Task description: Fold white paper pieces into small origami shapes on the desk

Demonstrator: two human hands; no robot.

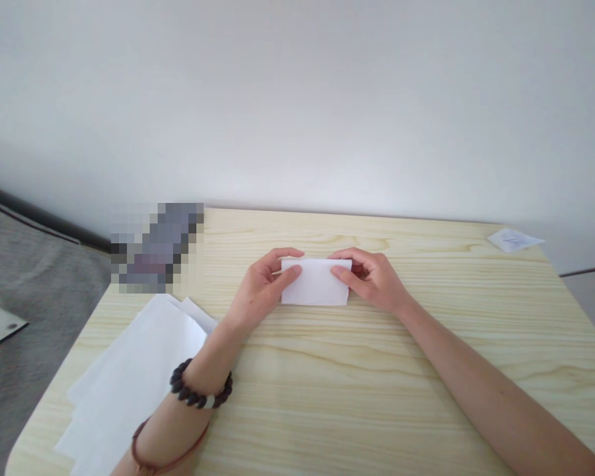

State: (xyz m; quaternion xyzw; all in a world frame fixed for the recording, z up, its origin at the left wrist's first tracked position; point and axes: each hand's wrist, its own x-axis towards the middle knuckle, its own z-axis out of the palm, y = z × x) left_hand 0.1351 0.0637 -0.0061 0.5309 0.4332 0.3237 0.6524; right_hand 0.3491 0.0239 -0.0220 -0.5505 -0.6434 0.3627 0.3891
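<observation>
A small white folded sheet of paper (316,284) is held up over the middle of the wooden table, its long side running left to right. My left hand (262,285) grips its left end, thumb on the near face and fingers behind. At the other end, my right hand (374,279) pinches the paper the same way, with the thumb near the upper right corner. The fingertips behind the paper are mostly hidden. A dark beaded bracelet and a brown cord circle my left wrist and forearm.
Loose white sheets (123,377) lie overlapping at the left, partly under my left forearm. A pixelated dark object (163,244) is at the back left. A folded paper piece (514,239) rests at the far right corner. The wall (327,119) borders the table's (357,410) back edge; grey fabric (39,297) lies left.
</observation>
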